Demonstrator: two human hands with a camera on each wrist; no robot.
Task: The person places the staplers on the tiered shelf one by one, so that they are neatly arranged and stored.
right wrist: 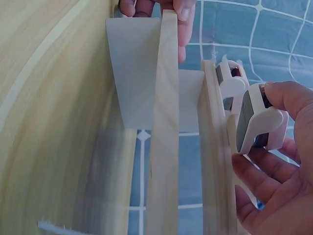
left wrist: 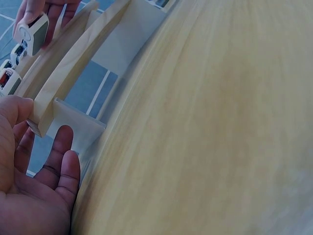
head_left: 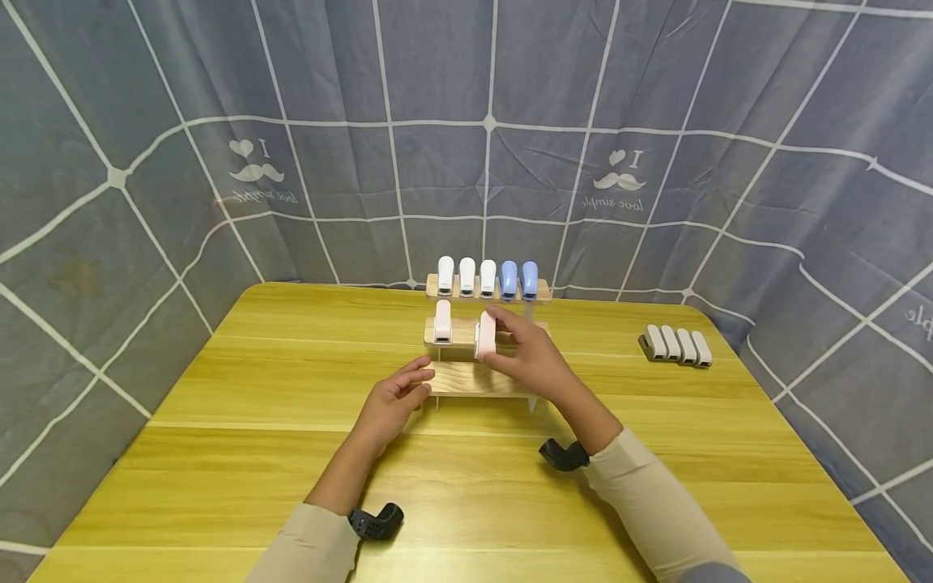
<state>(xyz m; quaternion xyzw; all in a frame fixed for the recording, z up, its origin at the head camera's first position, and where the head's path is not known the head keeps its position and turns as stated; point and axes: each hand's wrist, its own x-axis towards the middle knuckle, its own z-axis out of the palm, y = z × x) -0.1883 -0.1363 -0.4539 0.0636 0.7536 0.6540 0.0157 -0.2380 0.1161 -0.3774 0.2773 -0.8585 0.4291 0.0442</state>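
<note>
My right hand pinches a small pink-and-white hole punch between thumb and fingers, at the middle tier of a wooden display rack. In the right wrist view its grey base faces the lower shelf. My left hand grips the left end of the lowest shelf board, thumb on one face and fingers on the other. Another pink-and-white hole punch stands on the middle tier's left. On the top tier is a row of white punches and blue punches.
Several white hole punches with dark bases sit side by side on the right of the wooden table. Clear side panels support the rack. A grey checked curtain hangs behind the table.
</note>
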